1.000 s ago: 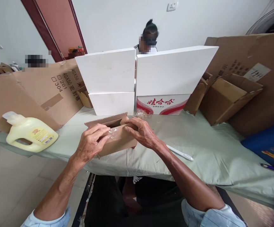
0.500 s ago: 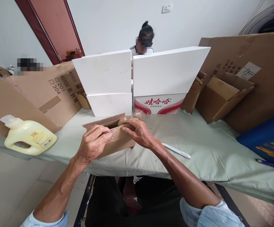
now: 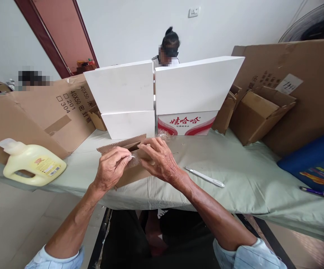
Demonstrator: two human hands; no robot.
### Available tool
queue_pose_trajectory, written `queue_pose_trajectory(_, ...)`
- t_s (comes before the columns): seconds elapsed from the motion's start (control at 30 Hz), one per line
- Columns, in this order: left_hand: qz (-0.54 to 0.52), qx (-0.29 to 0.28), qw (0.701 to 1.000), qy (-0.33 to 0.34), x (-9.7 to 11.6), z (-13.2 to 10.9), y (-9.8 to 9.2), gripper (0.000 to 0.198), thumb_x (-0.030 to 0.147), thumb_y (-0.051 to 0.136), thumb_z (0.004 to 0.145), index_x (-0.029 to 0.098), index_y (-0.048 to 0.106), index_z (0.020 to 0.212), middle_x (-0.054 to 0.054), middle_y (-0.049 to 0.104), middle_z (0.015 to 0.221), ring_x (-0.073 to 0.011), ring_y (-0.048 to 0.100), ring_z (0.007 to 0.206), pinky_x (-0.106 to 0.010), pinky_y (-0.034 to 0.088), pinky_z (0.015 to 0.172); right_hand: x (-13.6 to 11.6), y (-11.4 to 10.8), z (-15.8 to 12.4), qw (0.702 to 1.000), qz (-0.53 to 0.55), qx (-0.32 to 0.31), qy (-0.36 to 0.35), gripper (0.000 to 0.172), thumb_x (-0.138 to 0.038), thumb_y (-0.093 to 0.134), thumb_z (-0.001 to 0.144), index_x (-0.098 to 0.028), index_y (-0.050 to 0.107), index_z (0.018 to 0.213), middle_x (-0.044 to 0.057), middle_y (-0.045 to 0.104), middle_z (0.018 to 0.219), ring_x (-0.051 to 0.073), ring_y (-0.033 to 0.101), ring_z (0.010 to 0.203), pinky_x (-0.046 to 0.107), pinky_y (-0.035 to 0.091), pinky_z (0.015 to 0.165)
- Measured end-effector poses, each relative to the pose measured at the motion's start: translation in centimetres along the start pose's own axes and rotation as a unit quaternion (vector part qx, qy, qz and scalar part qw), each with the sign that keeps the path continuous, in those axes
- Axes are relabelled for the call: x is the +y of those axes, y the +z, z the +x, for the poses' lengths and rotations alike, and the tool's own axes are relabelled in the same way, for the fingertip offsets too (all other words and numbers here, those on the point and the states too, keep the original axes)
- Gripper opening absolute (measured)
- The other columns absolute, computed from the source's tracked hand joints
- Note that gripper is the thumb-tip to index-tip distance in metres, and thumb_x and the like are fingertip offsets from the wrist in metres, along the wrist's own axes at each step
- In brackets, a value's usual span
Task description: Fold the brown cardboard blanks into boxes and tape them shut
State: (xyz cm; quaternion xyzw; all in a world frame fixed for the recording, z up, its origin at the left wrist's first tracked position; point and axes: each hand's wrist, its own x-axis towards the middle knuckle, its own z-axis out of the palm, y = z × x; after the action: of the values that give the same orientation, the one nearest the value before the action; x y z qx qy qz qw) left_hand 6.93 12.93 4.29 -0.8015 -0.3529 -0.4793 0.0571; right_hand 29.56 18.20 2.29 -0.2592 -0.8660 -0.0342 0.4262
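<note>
A small brown cardboard box (image 3: pixel 132 176) stands on the cloth in front of me, its top flaps up. A crumpled bit of clear tape (image 3: pixel 134 160) sticks out at the box's near upper edge. The thumb and fingers of my left hand (image 3: pixel 110 168) are pinched on the tape. My right hand (image 3: pixel 160 160) lies over the box's right end, fingers bent, its thumb and fingertips closed at the tape's other side. A white slim cutter knife (image 3: pixel 205 177) rests to the right of my right hand. Behind the box lies more crumpled clear film (image 3: pixel 164 136).
White boxes (image 3: pixel 127 87) are stacked beyond, with a red-and-white carton (image 3: pixel 187 124). A pale yellow detergent bottle (image 3: pixel 34 164) stands left; a blue container (image 3: pixel 315 164) and purple pen (image 3: pixel 317 192) are right. Large cardboard sheets flank the table. A person (image 3: pixel 170 46) sits opposite.
My right hand has shifted left along the box edge, its fingers bending toward the tape. My left hand still pinches the tape. The view has shifted slightly.
</note>
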Motion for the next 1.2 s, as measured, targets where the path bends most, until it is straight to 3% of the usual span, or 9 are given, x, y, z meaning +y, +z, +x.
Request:
queue_pose_trajectory(0.13,-0.006,0.002,1.000,-0.011,0.2,0.1,0.1,0.013,0.012,0.066,0.106,0.019,0.074,0.098,-0.005,0.079,0.093,-0.0161,0.074,0.086,-0.031,0.061,0.081,-0.6,0.6,0.0,0.999,0.051,-0.003,-0.011,0.027,-0.039,0.071,0.106,-0.024,0.069,0.129,0.012,0.072,0.125,0.028,0.063,0.109,0.043,0.048,0.090)
queue_pose_trajectory(0.2,-0.005,-0.001,1.000,-0.010,0.3,0.1,0.1,0.012,0.014,0.066,0.106,0.019,0.074,0.099,-0.005,0.079,0.095,-0.0169,0.075,0.088,-0.032,0.062,0.082,-0.6,1.3,0.0,0.998,0.058,0.021,0.001,0.014,-0.034,0.063,0.112,-0.026,0.073,0.116,0.009,0.074,0.113,0.024,0.064,0.101,0.040,0.047,0.086)
queue_pose_trajectory(0.3,0.015,-0.013,1.000,-0.011,0.1,-0.2,-0.5,0.011,0.018,0.067,0.105,0.020,0.074,0.113,-0.010,0.080,0.111,-0.0218,0.077,0.104,-0.036,0.065,0.090,-0.5,1.9,0.0,0.995,0.082,0.062,0.002,0.023,-0.023,0.054,0.114,-0.025,0.075,0.106,0.007,0.073,0.102,0.021,0.065,0.094,0.038,0.047,0.083)
queue_pose_trajectory(0.4,0.055,-0.068,0.995,-0.039,-0.1,-0.8,-1.4,0.033,0.018,0.067,0.100,0.021,0.069,0.133,-0.012,0.079,0.128,-0.0271,0.076,0.120,-0.043,0.065,0.101,-0.3,2.1,-0.1,0.992,0.107,0.073,0.001,0.023,-0.022,0.054,0.113,-0.025,0.076,0.106,0.007,0.074,0.102,0.021,0.066,0.095,0.038,0.050,0.083)
queue_pose_trajectory(0.5,0.076,-0.144,0.983,-0.080,-0.4,-1.5,-2.1,0.047,0.017,0.063,0.096,0.023,0.064,0.143,-0.010,0.080,0.131,-0.0276,0.079,0.118,-0.042,0.066,0.100,-0.3,1.8,-0.4,0.987,0.135,0.092,-0.010,0.022,-0.022,0.055,0.112,-0.026,0.076,0.107,0.007,0.072,0.099,0.021,0.066,0.092,0.037,0.053,0.082)
queue_pose_trajectory(0.7,0.065,-0.231,0.959,-0.150,-0.4,-1.8,-2.6,0.034,0.028,0.062,0.102,0.025,0.070,0.134,-0.005,0.086,0.120,-0.0261,0.083,0.102,-0.034,0.065,0.077,-0.8,1.0,-2.0,0.977,0.178,0.114,-0.021,0.018,-0.017,0.059,0.110,-0.026,0.075,0.108,0.006,0.070,0.099,0.020,0.066,0.090,0.036,0.057,0.079)
queue_pose_trajectory(1.0,0.072,-0.212,0.968,-0.115,-1.8,-2.0,-2.6,0.030,0.031,0.059,0.104,0.028,0.076,0.128,-0.004,0.086,0.119,-0.0261,0.082,0.102,-0.036,0.064,0.089,-2.3,-0.3,-4.7,0.969,0.206,0.121,0.058,0.013,-0.022,0.063,0.107,-0.026,0.076,0.104,0.007,0.073,0.099,0.021,0.072,0.091,0.038,0.061,0.081)
queue_pose_trajectory(1.1,0.073,-0.189,0.972,-0.121,-2.2,-2.4,-2.4,0.029,0.035,0.060,0.104,0.028,0.076,0.128,-0.004,0.087,0.116,-0.0270,0.082,0.101,-0.037,0.064,0.089,-1.8,-2.5,-4.8,0.954,0.192,0.184,0.137,0.015,-0.031,0.062,0.109,-0.026,0.073,0.100,0.008,0.072,0.095,0.024,0.071,0.091,0.041,0.060,0.080)
queue_pose_trajectory(1.2,0.058,-0.172,0.975,-0.126,-2.3,-2.7,-2.2,0.030,0.037,0.061,0.105,0.027,0.076,0.129,-0.005,0.086,0.119,-0.0272,0.082,0.105,-0.036,0.066,0.090,1.0,-4.5,-4.2,0.926,0.160,0.240,0.243,0.025,-0.041,0.061,0.108,-0.025,0.068,0.090,0.006,0.068,0.088,0.022,0.066,0.084,0.038,0.056,0.077)
